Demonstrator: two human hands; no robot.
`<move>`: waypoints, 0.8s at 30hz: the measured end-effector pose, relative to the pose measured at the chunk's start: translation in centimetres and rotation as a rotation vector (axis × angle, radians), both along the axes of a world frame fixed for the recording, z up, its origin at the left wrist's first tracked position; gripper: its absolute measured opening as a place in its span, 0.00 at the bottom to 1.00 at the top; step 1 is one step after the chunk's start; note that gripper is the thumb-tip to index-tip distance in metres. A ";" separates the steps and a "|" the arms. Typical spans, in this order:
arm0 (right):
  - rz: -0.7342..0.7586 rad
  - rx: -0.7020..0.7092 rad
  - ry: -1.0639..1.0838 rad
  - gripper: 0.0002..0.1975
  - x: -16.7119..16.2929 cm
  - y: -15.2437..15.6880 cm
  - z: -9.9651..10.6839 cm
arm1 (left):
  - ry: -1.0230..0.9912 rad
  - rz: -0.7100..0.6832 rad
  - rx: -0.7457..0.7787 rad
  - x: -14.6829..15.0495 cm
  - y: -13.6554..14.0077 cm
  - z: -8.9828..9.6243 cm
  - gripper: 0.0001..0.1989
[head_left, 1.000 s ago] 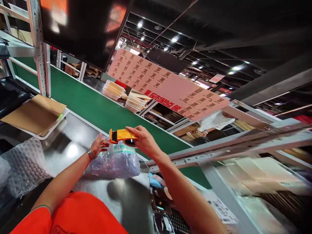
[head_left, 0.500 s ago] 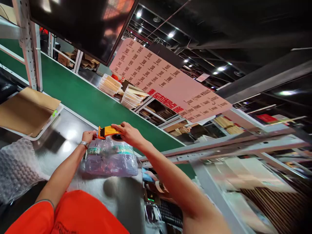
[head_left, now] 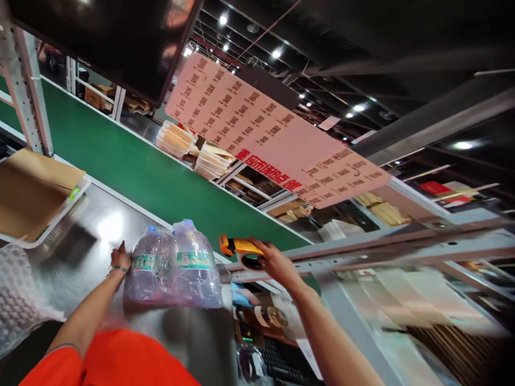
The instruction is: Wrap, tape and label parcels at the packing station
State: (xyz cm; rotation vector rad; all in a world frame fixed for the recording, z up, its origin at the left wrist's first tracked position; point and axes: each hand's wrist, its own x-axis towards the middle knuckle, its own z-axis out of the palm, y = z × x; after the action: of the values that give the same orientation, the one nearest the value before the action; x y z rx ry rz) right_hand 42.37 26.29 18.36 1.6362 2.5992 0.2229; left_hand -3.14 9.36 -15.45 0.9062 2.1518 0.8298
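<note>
A pack of large water bottles (head_left: pixel 195 276) in clear plastic wrap stands on the metal table, with blue caps and green-and-white labels. My left hand (head_left: pixel 120 258) is at the pack's left side, fingers stretched out and nothing in them. Whether it touches the wrap, I cannot tell. To the right of the bottles, my right hand (head_left: pixel 277 262) grips an orange tape dispenser (head_left: pixel 243 246) by its handle, raised clear of the pack. The dispenser's head points left.
At left lie a white tray (head_left: pixel 56 221) with brown cardboard and a sheet of bubble wrap (head_left: pixel 26 300). A green conveyor belt (head_left: pixel 120 161) runs behind the table. A keyboard (head_left: pixel 277 359) sits at lower right. Above hang a monitor (head_left: pixel 108 43) and a QR-code board (head_left: pixel 298 145).
My right hand has carried the tape dispenser right, off the top of the bottles. My left hand has moved down and left from the dispenser's head to the pack's side.
</note>
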 end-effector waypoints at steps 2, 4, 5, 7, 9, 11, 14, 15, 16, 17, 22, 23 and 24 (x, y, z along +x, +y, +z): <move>0.049 -0.014 0.077 0.34 0.5 0.4 -2.0 | 0.000 0.011 -0.049 -0.7 0.5 0.2 0.33; 0.084 -0.008 0.162 0.35 0.8 1.0 -3.6 | 0.000 0.009 -0.028 -1.1 1.4 1.5 0.35; 0.096 -0.006 0.202 0.36 1.1 1.4 -4.3 | 0.009 -0.004 0.009 -0.9 2.0 2.5 0.35; 0.109 -0.019 0.274 0.37 1.8 1.9 -5.6 | 0.034 -0.060 0.113 0.7 3.1 5.1 0.36; 0.113 -0.051 0.344 0.38 2.6 2.2 -7.3 | 0.049 -0.174 0.297 3.8 4.1 8.3 0.37; 0.120 -0.086 0.427 0.40 3.2 2.3 -9.3 | 0.069 -0.351 0.534 7.4 5.0 11.3 0.37; 0.144 -0.108 0.582 0.40 3.4 2.2 -13.1 | 0.152 -0.626 0.733 11.9 5.9 14.8 0.38; 0.148 -0.109 0.633 0.40 3.4 2.1 -14.6 | 0.196 -0.682 0.728 12.9 6.2 15.5 0.38; 0.146 -0.107 0.680 0.40 3.5 2.0 -16.1 | 0.242 -0.717 0.705 13.5 6.3 15.9 0.37; 0.138 -0.100 0.721 0.40 3.7 1.9 -17.6 | 0.288 -0.732 0.677 13.8 6.4 16.2 0.36; 0.084 0.019 0.801 0.34 7.8 0.4 -25.9 | 0.425 -0.738 0.663 13.1 6.3 16.2 0.33; 0.073 0.034 0.781 0.33 9.0 0.1 -27.3 | 0.438 -0.744 0.675 12.9 6.2 16.2 0.33; 0.062 0.038 0.755 0.32 10.1 -0.2 -28.6 | 0.449 -0.751 0.685 12.7 6.1 16.2 0.32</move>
State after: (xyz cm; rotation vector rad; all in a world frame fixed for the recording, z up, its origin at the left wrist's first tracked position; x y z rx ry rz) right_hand 52.48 26.10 -10.25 1.9368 3.1677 -0.4384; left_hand 9.54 15.48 0.76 2.2429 1.5961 1.0220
